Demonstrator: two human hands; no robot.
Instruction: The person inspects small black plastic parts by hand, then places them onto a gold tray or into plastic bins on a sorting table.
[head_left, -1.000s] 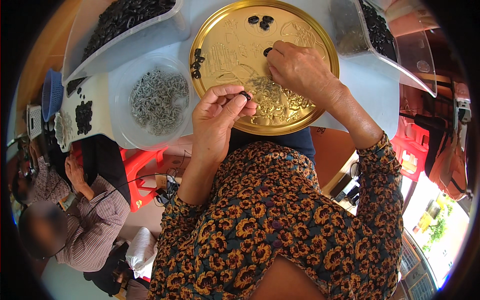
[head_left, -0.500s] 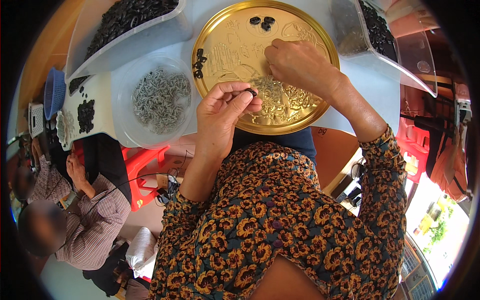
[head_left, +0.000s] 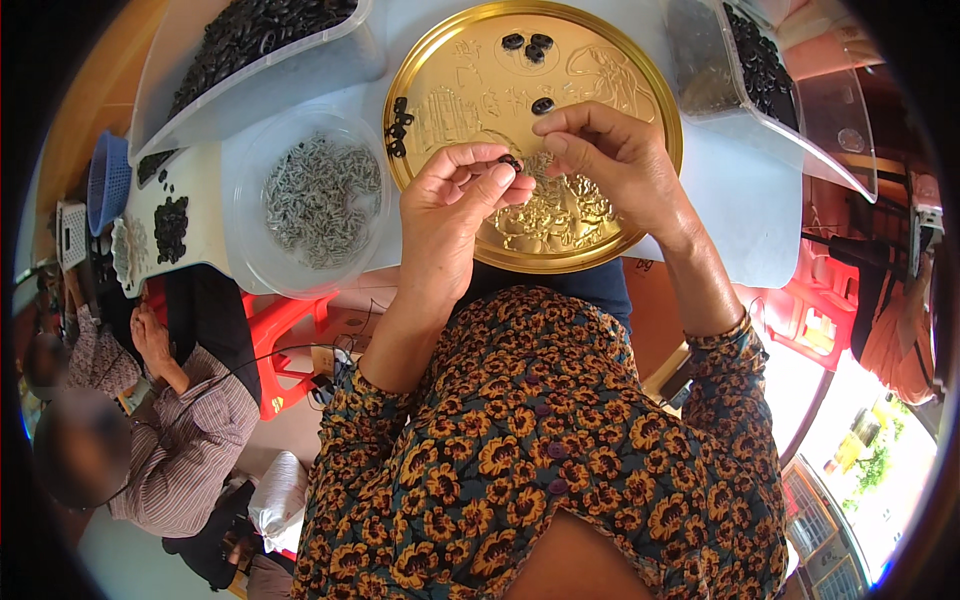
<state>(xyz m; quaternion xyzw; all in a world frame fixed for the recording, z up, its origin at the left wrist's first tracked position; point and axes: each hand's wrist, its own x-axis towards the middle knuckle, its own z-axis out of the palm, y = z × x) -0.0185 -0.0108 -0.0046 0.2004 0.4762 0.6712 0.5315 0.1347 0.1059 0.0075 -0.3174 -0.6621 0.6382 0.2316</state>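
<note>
Small black piece (head_left: 511, 162) pinched between both hands' fingertips (head_left: 497, 178), fingers curled.

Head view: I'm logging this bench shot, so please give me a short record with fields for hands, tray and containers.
left hand: pinches a small black piece at its fingertips
right hand: fingertips meet the same piece
gold tray: round, embossed, a few black pieces lying loose on it
round clear bowl: small silver-grey parts
clear bins: black pieces
setting: white table; another person seated to the left
</note>
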